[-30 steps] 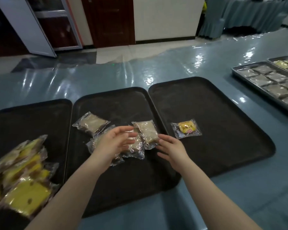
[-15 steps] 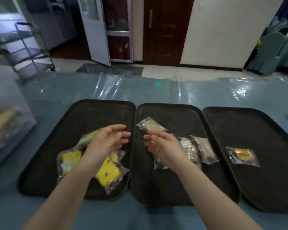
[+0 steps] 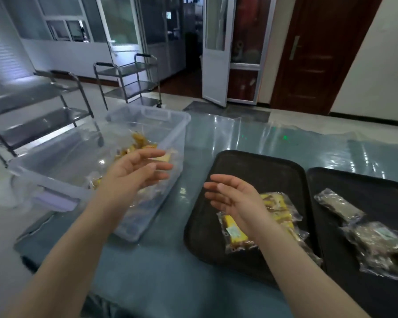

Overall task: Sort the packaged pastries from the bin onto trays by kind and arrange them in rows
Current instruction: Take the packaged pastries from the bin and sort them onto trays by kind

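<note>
Now both hands are empty with fingers loosely spread: the left hand hovers over the clear bin at the left of the surface, the right hand above the near tray. Pastries remaining in the bin lie just beyond the left fingertips, so the reach looks aimed at them. Yellow cakes lie in a heap on that tray, brown ones on the next tray, kinds apart but not yet in rows.

One head-worn camera looks forward and down, close over the table. It faces toward the doorway beyond.
</note>
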Action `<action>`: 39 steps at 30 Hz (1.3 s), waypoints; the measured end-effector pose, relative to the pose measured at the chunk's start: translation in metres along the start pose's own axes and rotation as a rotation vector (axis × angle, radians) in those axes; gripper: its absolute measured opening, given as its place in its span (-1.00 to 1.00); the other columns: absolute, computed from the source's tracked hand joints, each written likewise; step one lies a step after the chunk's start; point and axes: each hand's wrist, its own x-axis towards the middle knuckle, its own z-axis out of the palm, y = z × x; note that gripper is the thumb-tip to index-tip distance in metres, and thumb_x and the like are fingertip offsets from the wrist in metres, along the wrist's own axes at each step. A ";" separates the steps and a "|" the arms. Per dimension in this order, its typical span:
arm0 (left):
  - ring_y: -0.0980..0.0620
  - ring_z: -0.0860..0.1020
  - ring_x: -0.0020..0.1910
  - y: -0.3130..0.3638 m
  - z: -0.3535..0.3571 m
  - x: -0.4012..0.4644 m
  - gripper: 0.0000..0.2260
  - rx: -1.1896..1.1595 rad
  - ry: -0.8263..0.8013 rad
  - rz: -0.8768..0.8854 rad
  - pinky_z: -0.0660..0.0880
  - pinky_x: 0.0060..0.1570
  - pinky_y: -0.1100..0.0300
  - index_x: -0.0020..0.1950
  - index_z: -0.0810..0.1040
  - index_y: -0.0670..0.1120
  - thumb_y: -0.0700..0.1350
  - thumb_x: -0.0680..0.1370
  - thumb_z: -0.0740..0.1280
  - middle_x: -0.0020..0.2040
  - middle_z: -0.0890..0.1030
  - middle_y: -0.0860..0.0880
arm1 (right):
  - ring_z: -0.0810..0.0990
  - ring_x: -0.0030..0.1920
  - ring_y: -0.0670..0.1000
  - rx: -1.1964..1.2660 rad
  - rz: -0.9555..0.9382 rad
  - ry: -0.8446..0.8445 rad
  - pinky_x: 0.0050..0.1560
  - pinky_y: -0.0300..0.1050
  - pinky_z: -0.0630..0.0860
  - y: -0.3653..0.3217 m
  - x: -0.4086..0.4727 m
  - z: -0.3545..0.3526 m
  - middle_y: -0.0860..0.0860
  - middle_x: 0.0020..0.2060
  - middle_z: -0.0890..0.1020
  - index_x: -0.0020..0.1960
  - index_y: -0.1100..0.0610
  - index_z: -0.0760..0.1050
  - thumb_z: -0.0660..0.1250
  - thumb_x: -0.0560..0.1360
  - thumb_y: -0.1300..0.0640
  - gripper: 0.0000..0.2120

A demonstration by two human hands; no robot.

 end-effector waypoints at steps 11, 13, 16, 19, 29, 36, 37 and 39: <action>-0.07 0.65 -0.06 -0.022 -0.110 0.068 -0.76 0.057 0.050 0.004 0.57 -0.08 0.20 0.11 0.57 -0.09 -0.30 0.57 0.18 0.00 0.67 -0.15 | 0.67 -0.07 0.02 -0.079 -0.040 -0.130 -0.08 -0.16 0.57 0.000 0.109 0.081 0.05 -0.05 0.71 0.09 0.11 0.56 0.22 0.58 0.30 -0.80; -0.09 0.64 -0.04 -0.027 -0.130 0.083 -0.77 0.069 0.042 -0.014 0.58 -0.07 0.19 0.12 0.57 -0.08 -0.29 0.57 0.19 0.01 0.67 -0.13 | 0.67 -0.08 0.03 -0.097 -0.044 -0.145 -0.07 -0.16 0.58 0.000 0.123 0.098 0.05 -0.06 0.71 0.09 0.12 0.56 0.21 0.58 0.31 -0.79; -0.08 0.64 -0.05 -0.032 -0.162 0.111 -0.77 0.111 -0.009 -0.031 0.56 -0.11 0.25 0.10 0.57 -0.06 -0.28 0.57 0.20 -0.02 0.68 -0.08 | 0.66 -0.13 0.02 -0.133 -0.077 -0.167 -0.13 -0.19 0.58 -0.004 0.146 0.126 0.04 -0.10 0.70 0.09 0.14 0.54 0.19 0.58 0.34 -0.79; -0.04 0.64 -0.06 -0.033 -0.196 0.141 -0.78 0.185 -0.107 -0.015 0.57 -0.03 0.18 0.08 0.57 -0.03 -0.27 0.57 0.21 -0.03 0.69 -0.04 | 0.66 -0.15 0.01 -0.234 -0.136 -0.135 -0.16 -0.20 0.58 -0.010 0.168 0.157 0.03 -0.12 0.70 0.07 0.13 0.54 0.20 0.57 0.35 -0.79; 0.10 0.64 -0.09 -0.046 -0.274 0.242 -0.81 0.412 -0.472 -0.029 0.50 0.01 0.20 0.06 0.57 0.07 -0.19 0.54 0.30 -0.07 0.68 0.09 | 0.65 -0.07 0.02 -0.689 0.007 0.065 0.00 -0.08 0.59 0.011 0.222 0.231 0.11 -0.03 0.67 0.00 0.00 0.55 0.33 0.54 0.22 -0.87; 0.11 0.57 -0.10 -0.107 -0.231 0.300 -0.80 0.687 -0.612 0.019 0.45 -0.18 0.30 0.10 0.53 0.00 -0.17 0.50 0.36 0.00 0.62 0.00 | 0.57 0.05 0.09 -1.454 0.119 0.038 0.06 -0.11 0.49 0.050 0.283 0.245 0.09 0.01 0.63 0.09 0.14 0.56 0.31 0.49 0.18 -0.81; 0.10 0.54 -0.10 -0.123 -0.226 0.302 -0.77 0.780 -0.628 0.059 0.41 -0.22 0.29 0.13 0.52 -0.03 -0.18 0.49 0.35 0.04 0.60 -0.02 | 0.56 0.09 0.13 -1.600 0.172 -0.017 0.07 -0.08 0.50 0.060 0.288 0.243 0.12 0.04 0.62 0.13 0.19 0.55 0.29 0.50 0.19 -0.78; 0.00 0.51 -0.07 -0.148 -0.222 0.300 -0.75 1.055 -0.696 0.165 0.36 -0.22 0.20 0.17 0.49 -0.03 -0.16 0.49 0.32 0.09 0.58 -0.06 | 0.55 0.10 0.18 -1.804 0.308 -0.134 0.01 -0.03 0.53 0.077 0.293 0.236 0.14 0.07 0.59 0.14 0.19 0.52 0.26 0.52 0.19 -0.78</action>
